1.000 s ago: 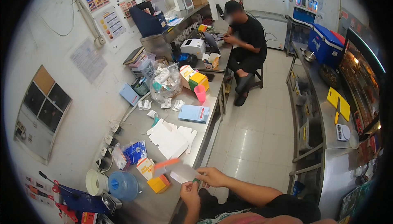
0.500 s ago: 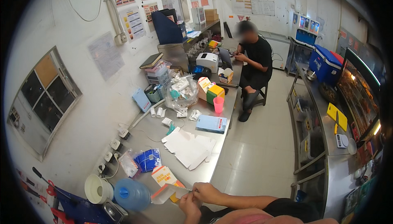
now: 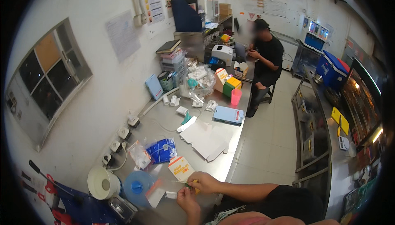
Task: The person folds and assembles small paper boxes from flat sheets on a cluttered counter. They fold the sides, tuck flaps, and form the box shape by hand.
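Both hands work on a partly folded food carton (image 3: 181,168) with a white printed panel and yellow and green parts, at the near edge of the steel table (image 3: 164,120). My right hand (image 3: 205,182) comes from the right and pinches the carton's edge from above. Just below it, my left hand (image 3: 188,201) is closed on the lower edge, its fingertips close to those of my right hand. A white flap with a red edge (image 3: 155,193) sticks out left of the hands, in front of the blue water jug (image 3: 138,188). The fingers partly hide the folds.
Flat white card sheets (image 3: 205,138) and a blue packet (image 3: 161,150) lie beyond the hands. Farther back are a light blue box (image 3: 228,115), a pink cup (image 3: 235,96) and a made-up carton (image 3: 231,86). A person (image 3: 267,52) sits at the far end.
The view has swung, so the scene sits farther right. My hands have shifted on the carton; the red-edged flap now stands steeper and farther from my fingers, and green shows between them.
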`<state>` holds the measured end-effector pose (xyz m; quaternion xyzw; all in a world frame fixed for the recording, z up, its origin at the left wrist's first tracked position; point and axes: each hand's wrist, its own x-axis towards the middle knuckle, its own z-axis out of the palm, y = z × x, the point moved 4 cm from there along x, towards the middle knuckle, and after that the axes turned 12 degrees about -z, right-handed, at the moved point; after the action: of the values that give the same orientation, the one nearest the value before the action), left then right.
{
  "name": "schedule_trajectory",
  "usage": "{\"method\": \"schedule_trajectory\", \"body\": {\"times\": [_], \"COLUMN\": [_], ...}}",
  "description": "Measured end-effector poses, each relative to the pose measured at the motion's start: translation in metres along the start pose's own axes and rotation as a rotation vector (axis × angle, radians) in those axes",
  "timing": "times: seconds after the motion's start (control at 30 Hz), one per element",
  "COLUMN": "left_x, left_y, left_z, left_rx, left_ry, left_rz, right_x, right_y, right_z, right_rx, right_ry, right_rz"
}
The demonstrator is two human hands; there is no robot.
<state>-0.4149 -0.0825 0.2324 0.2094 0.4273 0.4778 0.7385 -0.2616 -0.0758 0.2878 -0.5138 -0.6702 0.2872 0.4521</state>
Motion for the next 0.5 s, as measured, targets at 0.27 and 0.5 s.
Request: {"method": "schedule_trajectory", "body": {"times": [0.27,0.5], "left_x": [0.008,0.014], "left_y": [0.013,0.006], "left_z": [-0.014,-0.020], "left_rx": [-0.047,-0.177], "left_ry": [-0.103,-0.198], "left_rz": [-0.049,0.026], "right_x": [0.020,0.023], "right_y": [-0.001,-0.018], "right_z": [0.008,0.004], "right_rx": [0.255,0.193], "right_ry": [-0.046,-0.195], "right_rz": [0.014,-0.137]}}
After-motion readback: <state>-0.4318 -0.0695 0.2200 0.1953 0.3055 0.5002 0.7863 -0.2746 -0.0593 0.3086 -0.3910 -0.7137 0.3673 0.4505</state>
